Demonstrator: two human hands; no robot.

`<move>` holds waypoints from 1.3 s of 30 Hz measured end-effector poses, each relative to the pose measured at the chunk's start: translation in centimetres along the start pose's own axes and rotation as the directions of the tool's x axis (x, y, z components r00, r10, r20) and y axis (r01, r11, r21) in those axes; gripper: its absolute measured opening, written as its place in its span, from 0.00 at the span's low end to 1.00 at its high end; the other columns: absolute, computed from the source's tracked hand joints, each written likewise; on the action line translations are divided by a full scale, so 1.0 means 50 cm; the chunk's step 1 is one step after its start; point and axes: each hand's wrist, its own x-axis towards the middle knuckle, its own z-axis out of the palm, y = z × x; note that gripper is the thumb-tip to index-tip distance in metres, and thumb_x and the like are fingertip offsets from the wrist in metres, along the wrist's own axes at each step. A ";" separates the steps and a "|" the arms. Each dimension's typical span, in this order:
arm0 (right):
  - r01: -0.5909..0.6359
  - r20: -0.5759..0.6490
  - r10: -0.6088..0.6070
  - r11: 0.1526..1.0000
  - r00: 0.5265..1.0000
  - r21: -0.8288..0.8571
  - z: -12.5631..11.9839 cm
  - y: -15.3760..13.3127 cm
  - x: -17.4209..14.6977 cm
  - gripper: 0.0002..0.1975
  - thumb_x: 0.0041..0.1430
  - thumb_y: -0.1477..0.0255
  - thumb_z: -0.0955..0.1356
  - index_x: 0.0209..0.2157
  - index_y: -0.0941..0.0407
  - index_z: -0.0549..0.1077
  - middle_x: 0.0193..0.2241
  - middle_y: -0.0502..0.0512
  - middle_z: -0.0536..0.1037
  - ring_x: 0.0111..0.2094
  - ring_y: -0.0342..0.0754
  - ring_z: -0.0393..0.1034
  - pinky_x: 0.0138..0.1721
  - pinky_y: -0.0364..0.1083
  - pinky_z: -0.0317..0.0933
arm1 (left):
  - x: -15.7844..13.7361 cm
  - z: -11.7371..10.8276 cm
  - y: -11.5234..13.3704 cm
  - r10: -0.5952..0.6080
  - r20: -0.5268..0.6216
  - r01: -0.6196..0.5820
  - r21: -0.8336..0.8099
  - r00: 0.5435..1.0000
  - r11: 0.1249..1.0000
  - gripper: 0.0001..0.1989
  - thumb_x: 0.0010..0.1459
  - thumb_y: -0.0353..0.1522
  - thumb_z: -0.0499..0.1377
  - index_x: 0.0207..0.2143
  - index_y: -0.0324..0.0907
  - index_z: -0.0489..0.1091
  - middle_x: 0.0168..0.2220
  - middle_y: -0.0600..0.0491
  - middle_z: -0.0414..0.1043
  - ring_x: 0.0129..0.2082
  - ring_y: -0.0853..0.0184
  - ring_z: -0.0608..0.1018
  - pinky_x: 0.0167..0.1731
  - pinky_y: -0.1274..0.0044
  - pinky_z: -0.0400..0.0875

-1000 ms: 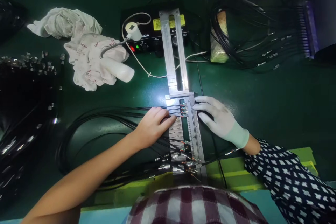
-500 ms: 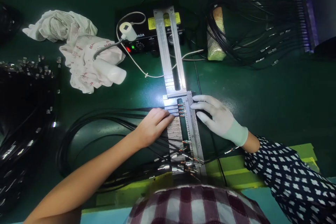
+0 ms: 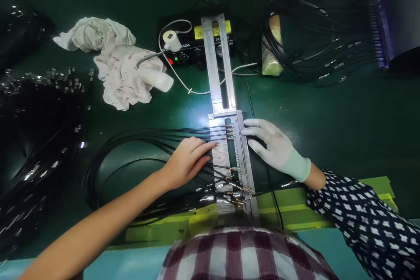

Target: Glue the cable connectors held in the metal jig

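Observation:
A long metal fixture (image 3: 246, 162) with a slotted comb lies on the green table. Several black cables (image 3: 170, 131) run into its upper slots, and their stripped ends with metal terminals (image 3: 230, 131) line up along the comb. Over the fixture's left edge reaches my bare left hand (image 3: 185, 162), index finger stretched out and thumb apart, just below the seated cables; I see nothing gripped in it. My right hand (image 3: 275, 146), in a white glove, has its fingers spread and the tips against the right rail. More loose cable ends (image 3: 234, 194) lie across the fixture's near part.
Behind the fixture stands a black control box (image 3: 193, 54) with a white cylindrical device on a cable before it. A crumpled white cloth (image 3: 126, 72) lies left of it. Bundled dark cables (image 3: 36, 140) fill the left side; more cables (image 3: 288, 52) and a wrapped block (image 3: 274, 57) are at back right.
My left hand has shifted down along the fixture, away from the seated cables, and its thumb and index finger have parted. My right hand stays at the rail. The view has shifted slightly.

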 end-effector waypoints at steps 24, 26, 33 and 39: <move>-0.052 0.011 0.051 0.997 0.999 0.050 -0.001 -0.007 -0.006 0.13 0.67 0.74 0.64 0.52 0.50 0.70 0.54 0.55 0.73 0.56 0.54 0.67 0.58 0.62 0.64 | 0.031 -0.026 -0.020 0.239 -0.062 -0.205 0.332 0.969 0.921 0.16 0.67 0.25 0.48 0.52 0.39 0.68 0.39 0.46 0.72 0.37 0.66 0.72 0.36 0.75 0.67; -0.051 0.014 0.051 0.998 0.999 0.042 -0.001 -0.006 -0.006 0.13 0.67 0.74 0.64 0.52 0.50 0.70 0.55 0.55 0.73 0.56 0.54 0.67 0.57 0.61 0.64 | 0.030 -0.025 -0.020 0.230 -0.059 -0.206 0.271 0.972 0.940 0.16 0.67 0.25 0.47 0.53 0.38 0.68 0.39 0.46 0.71 0.38 0.66 0.72 0.37 0.75 0.68; -0.050 0.006 0.050 0.998 0.999 0.040 -0.002 -0.008 -0.005 0.13 0.67 0.74 0.64 0.51 0.51 0.70 0.54 0.54 0.73 0.55 0.54 0.68 0.57 0.61 0.65 | 0.028 -0.014 -0.024 0.204 -0.061 -0.191 0.168 0.977 0.967 0.18 0.67 0.26 0.46 0.55 0.39 0.67 0.40 0.46 0.72 0.38 0.65 0.73 0.37 0.75 0.69; -0.051 -0.005 0.052 0.997 0.999 0.049 0.000 -0.006 -0.006 0.12 0.68 0.73 0.64 0.51 0.50 0.70 0.53 0.53 0.74 0.54 0.54 0.69 0.56 0.61 0.66 | 0.018 0.012 -0.012 0.164 -0.171 -0.124 0.222 0.971 0.967 0.18 0.66 0.24 0.50 0.56 0.41 0.66 0.43 0.46 0.73 0.42 0.64 0.73 0.42 0.72 0.68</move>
